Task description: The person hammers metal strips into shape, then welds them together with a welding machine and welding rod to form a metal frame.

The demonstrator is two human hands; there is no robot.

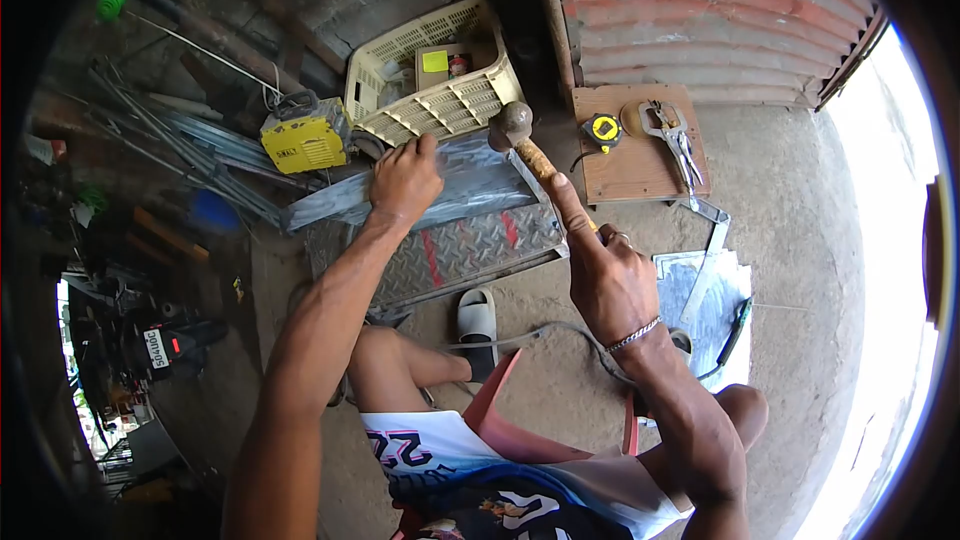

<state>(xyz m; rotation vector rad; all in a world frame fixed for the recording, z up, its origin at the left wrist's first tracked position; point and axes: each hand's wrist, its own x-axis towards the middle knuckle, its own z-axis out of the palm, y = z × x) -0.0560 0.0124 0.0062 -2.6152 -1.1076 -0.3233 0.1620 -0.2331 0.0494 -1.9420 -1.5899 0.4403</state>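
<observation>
My right hand (612, 285) is wrapped round the handle of a ball-peen hammer (514, 124), index finger stretched along the worn grip. The hammer's head is raised in this view over the right end of a bent grey metal sheet (470, 180). At the sheet's far edge my left hand (406, 178) has its fingers curled over the metal, the fingertips hidden. The sheet rests on a diamond-plate surface (470, 252) with red stripes.
Behind the sheet stands a cream plastic crate (430, 110), with a yellow welding machine (305, 143) to its left. A wooden stool (625, 175) at right bears a tape measure (604, 131) and locking pliers (678, 148). Nearby lie a metal square (712, 240), flat sheets (680, 290) and a cable (560, 328).
</observation>
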